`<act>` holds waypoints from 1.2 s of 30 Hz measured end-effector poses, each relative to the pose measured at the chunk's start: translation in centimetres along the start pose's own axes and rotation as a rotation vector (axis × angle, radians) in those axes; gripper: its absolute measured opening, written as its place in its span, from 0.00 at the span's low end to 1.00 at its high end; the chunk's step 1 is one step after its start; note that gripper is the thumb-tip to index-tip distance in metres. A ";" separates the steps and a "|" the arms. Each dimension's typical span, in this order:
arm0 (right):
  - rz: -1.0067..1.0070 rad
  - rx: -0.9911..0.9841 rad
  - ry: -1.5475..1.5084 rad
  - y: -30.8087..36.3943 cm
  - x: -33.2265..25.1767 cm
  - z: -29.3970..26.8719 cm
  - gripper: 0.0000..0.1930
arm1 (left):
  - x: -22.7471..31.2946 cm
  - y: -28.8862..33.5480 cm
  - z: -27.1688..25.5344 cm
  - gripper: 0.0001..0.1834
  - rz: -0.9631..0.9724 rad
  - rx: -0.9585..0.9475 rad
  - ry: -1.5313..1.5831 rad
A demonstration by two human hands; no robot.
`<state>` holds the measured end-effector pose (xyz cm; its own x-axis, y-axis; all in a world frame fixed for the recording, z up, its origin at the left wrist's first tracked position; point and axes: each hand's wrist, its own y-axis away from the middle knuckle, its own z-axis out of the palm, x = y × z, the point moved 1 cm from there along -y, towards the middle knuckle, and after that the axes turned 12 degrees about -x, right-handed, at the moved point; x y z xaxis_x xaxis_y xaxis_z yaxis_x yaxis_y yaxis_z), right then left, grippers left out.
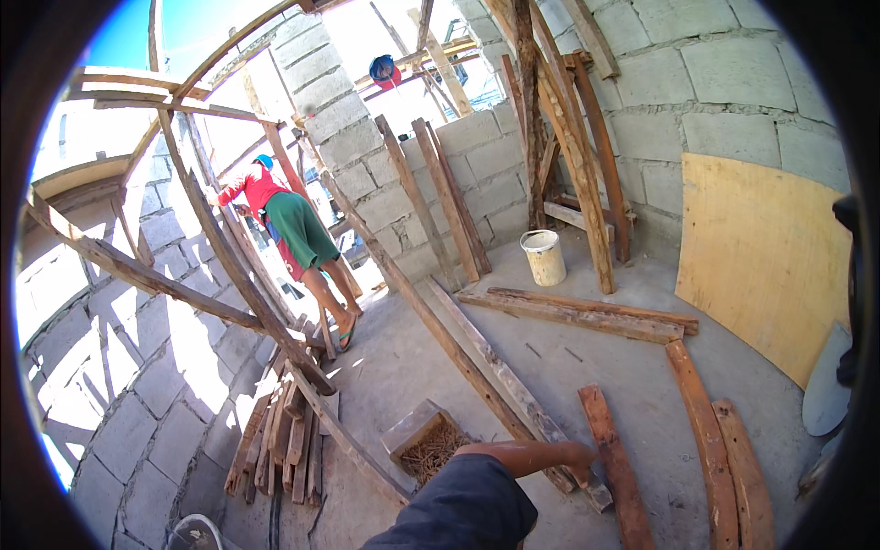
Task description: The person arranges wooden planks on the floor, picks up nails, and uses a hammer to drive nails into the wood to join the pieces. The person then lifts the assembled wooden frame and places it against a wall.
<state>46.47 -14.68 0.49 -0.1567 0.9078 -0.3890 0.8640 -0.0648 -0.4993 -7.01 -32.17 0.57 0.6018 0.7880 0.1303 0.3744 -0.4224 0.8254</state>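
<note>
My left forearm reaches to the right from beside dark blue cloth at the lower edge. My left hand (577,457) bends down, closed over the near end of a long grey wooden plank (500,371) lying on the floor; its fingers are partly hidden. Close alongside that plank runs a narrow brown beam (431,335). A wooden box (414,427) full of rusty nails (433,451) sits left of my forearm. Right of my hand lies a reddish-brown board (612,458). My right hand is not in view.
Timber is stacked (286,440) by the left block wall, under slanting posts (215,234). A person (284,211) in red and green leans at the far opening. A white bucket (544,258), crossed boards (587,314), curved boards (701,431) and a plywood sheet (761,266) stand or lie rightward.
</note>
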 end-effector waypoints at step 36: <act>0.126 -0.039 -0.127 0.3 0.2 0.7 0.20 | -0.4 0.1 0.2 0.38 0.024 0.067 -0.007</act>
<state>46.36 -14.86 -0.29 -0.1030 0.8336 -0.5427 0.8979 -0.1568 -0.4113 -7.03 -32.67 0.50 0.6160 0.7742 0.1454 0.4059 -0.4701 0.7837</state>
